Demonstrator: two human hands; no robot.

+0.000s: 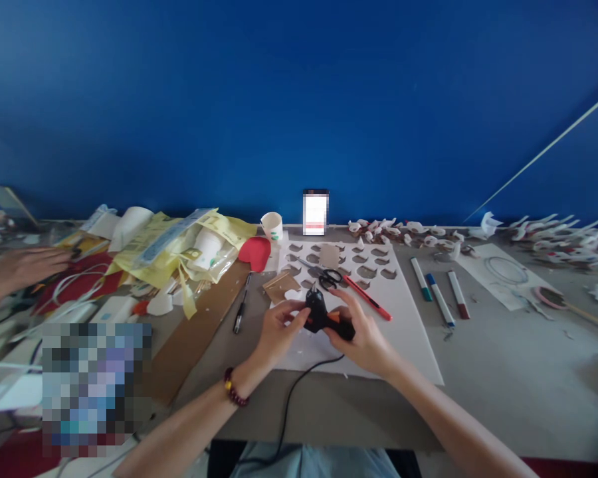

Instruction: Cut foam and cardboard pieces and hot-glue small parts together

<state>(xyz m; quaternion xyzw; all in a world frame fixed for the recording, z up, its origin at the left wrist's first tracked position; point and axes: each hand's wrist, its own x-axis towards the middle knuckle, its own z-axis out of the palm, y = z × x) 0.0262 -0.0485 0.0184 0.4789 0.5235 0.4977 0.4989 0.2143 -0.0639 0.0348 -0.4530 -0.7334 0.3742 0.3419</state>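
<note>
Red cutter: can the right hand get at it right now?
Likely yes: the red cutter lies uncovered just beyond the right hand, but that hand would probably first need to release the black glue gun.

The glue gun sits between the left hand and the right hand, over the sheet, with scissors and a cutter on the sheet, a pen to its left, three markers to its right and a phone behind.
</note>
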